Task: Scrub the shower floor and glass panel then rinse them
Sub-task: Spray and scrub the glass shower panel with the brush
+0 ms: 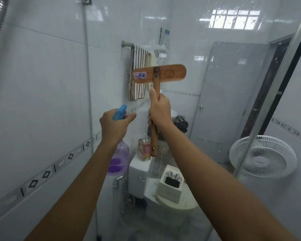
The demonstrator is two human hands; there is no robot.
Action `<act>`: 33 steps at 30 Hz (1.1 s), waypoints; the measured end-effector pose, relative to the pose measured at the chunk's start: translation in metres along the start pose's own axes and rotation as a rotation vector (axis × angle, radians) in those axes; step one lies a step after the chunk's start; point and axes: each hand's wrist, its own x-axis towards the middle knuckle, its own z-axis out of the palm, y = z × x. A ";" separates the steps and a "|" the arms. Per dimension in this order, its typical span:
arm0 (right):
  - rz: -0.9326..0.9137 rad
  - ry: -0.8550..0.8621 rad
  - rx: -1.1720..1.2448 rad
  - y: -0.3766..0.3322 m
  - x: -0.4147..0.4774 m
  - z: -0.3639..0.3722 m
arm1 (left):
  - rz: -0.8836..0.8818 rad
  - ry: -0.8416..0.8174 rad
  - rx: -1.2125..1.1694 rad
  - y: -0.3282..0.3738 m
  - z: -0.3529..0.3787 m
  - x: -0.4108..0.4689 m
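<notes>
- My right hand [159,110] has a clenched grip on the wooden handle of the scrub brush [157,79], thumb lying up along the shaft.
- The brush stands upright, its wide wooden head turned crosswise at the top and raised in front of the glass panel [215,101], which is flecked with droplets; I cannot tell whether the bristles touch the glass.
- My left hand [114,124] is wrapped around the neck of a spray bottle [119,159], grip closed, with the blue trigger head poking out above my fingers.
- The bottle hangs below my fist, clear with purple liquid low inside.
- Through the glass I see a striped towel [139,73] on its rail, the toilet [163,197] and a white fan [262,156].
</notes>
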 end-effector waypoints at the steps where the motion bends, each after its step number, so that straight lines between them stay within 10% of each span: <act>1: -0.010 0.002 -0.004 0.000 0.002 0.002 | -0.002 -0.004 0.007 0.000 0.001 -0.001; 9: 0.088 -0.080 -0.135 0.080 -0.060 0.001 | -0.019 -0.023 0.028 -0.006 0.009 -0.008; 33: 0.052 -0.179 0.061 -0.019 0.015 0.042 | -0.042 0.172 0.027 -0.025 -0.032 0.027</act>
